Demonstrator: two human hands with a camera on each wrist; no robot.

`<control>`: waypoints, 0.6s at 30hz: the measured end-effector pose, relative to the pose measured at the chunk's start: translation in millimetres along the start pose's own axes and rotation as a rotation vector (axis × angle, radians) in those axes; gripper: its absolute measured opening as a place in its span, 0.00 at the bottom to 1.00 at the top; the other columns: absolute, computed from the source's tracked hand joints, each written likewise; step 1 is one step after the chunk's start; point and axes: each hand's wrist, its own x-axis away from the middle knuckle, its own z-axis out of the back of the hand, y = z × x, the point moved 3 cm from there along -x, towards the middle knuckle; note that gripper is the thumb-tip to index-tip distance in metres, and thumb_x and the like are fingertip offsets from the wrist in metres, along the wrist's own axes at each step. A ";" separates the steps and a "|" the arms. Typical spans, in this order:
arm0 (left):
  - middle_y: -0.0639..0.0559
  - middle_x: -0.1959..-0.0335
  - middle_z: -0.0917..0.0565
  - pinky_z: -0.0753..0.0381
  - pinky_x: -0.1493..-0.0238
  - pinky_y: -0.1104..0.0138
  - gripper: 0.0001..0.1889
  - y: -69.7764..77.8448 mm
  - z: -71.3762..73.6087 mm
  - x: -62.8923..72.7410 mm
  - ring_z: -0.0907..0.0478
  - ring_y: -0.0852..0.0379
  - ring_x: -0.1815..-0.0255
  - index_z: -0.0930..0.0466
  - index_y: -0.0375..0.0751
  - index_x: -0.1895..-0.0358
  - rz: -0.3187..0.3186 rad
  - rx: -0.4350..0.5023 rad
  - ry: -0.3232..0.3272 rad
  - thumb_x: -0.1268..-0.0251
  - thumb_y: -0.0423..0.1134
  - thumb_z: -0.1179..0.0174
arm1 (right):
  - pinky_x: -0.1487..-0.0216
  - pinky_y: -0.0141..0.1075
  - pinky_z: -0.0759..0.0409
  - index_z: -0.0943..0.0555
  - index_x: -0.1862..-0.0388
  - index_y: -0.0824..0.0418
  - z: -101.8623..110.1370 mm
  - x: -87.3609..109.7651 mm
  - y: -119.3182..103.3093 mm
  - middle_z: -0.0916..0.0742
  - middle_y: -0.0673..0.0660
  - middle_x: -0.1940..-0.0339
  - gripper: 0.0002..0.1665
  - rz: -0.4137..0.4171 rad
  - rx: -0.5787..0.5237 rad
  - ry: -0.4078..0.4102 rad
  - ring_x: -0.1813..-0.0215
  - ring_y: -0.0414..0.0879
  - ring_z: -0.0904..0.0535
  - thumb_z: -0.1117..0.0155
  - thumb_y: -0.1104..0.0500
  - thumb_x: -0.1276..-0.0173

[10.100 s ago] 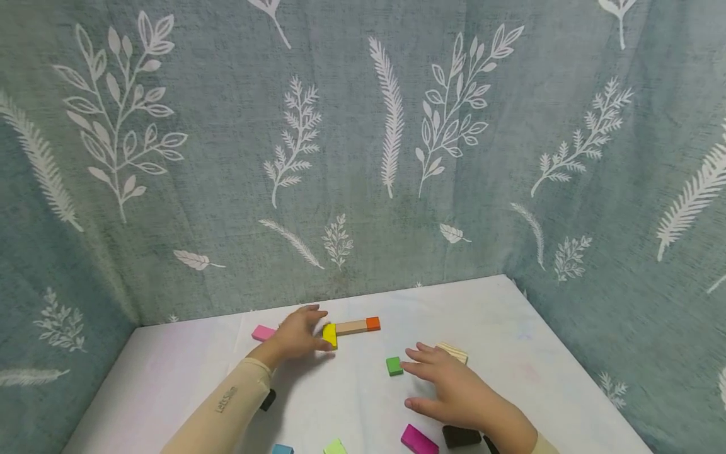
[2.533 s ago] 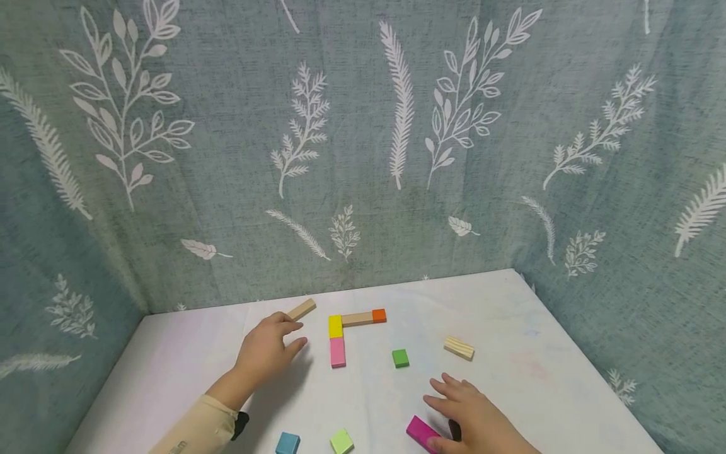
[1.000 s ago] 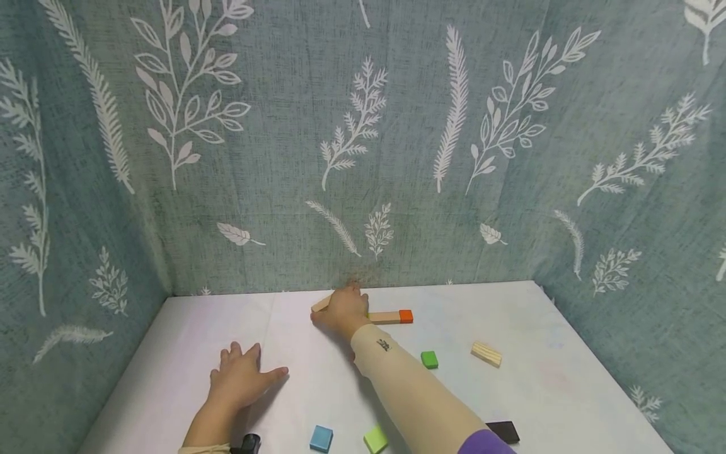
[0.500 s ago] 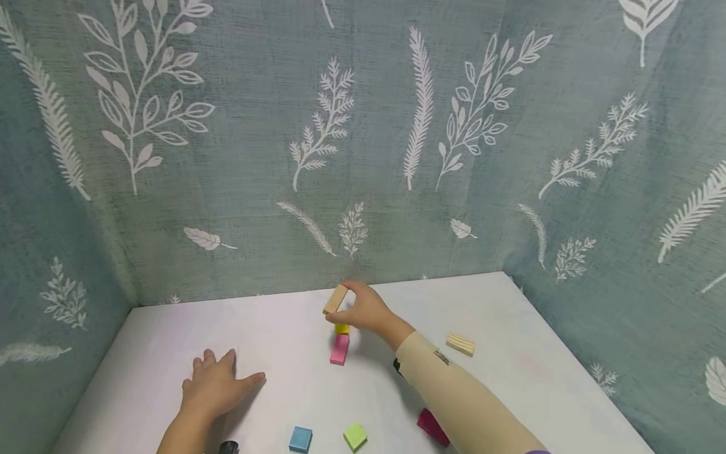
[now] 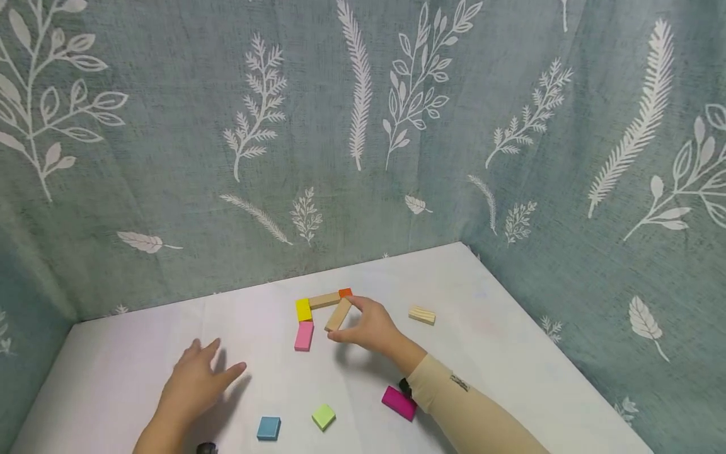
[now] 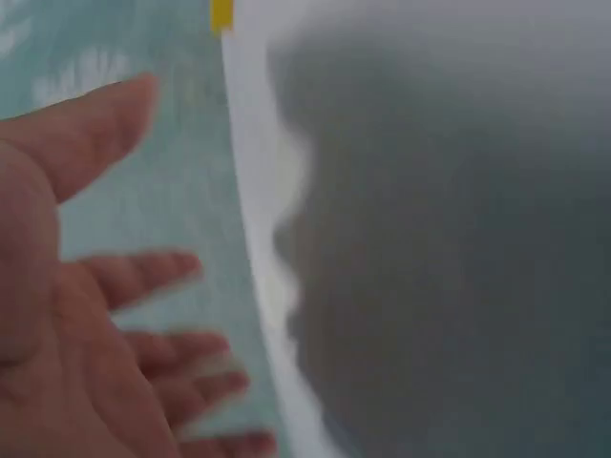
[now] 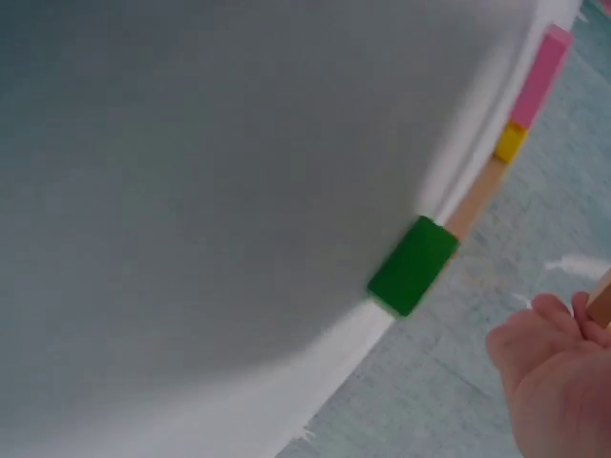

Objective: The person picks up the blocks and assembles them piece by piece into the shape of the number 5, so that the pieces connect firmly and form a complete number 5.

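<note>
My right hand (image 5: 368, 328) pinches a plain wooden block (image 5: 338, 315) between thumb and fingers, tilted above the table. Just left of it lie a yellow block (image 5: 303, 310) and a pink block (image 5: 304, 336), end to end. From the yellow one another plain wooden block (image 5: 324, 300) runs right to an orange block (image 5: 345, 292), partly covered by my fingers. A green block (image 7: 413, 265) shows in the right wrist view; my right hand hides it in the head view. My left hand (image 5: 190, 384) hovers at the left, fingers spread, holding nothing.
Toward the front lie a blue block (image 5: 269, 428), a lime block (image 5: 324, 417) and a magenta block (image 5: 399, 403), the last beside my right forearm. A ridged wooden block (image 5: 422, 315) is at the right. Patterned curtains (image 5: 340, 126) wall in the white table (image 5: 130, 340).
The pink block went from the left to below the yellow one. My right hand picked up the plain block at the back and brought it right and forward. My left hand drew back.
</note>
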 end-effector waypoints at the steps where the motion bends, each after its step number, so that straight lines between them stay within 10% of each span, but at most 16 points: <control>1: 0.15 0.28 0.44 0.36 0.38 0.26 0.45 14.3 0.1 -2.8 0.44 0.15 0.29 0.36 0.27 0.28 -0.059 -0.017 0.025 0.34 0.62 0.39 | 0.27 0.53 0.29 0.28 0.27 0.59 1.0 1.0 0.9 0.22 0.57 0.29 0.56 -0.013 0.019 0.002 0.26 0.55 0.29 0.18 0.38 0.53; 8: 0.40 0.38 0.18 0.18 0.44 0.44 0.24 95.1 -6.9 -37.5 0.19 0.39 0.39 0.17 0.43 0.39 -0.371 -0.216 0.123 0.39 0.41 0.29 | 0.32 0.51 0.24 0.24 0.32 0.63 4.6 2.9 3.9 0.18 0.59 0.35 0.54 -0.018 0.214 0.034 0.32 0.55 0.23 0.20 0.35 0.52; 18: 0.44 0.42 0.15 0.20 0.39 0.46 0.25 104.3 -33.8 -60.4 0.18 0.43 0.40 0.12 0.47 0.45 -0.388 -0.326 -0.038 0.48 0.47 0.22 | 0.47 0.44 0.17 0.20 0.39 0.63 -18.7 2.0 0.2 0.13 0.56 0.46 0.53 -0.021 0.418 0.028 0.48 0.50 0.16 0.23 0.28 0.54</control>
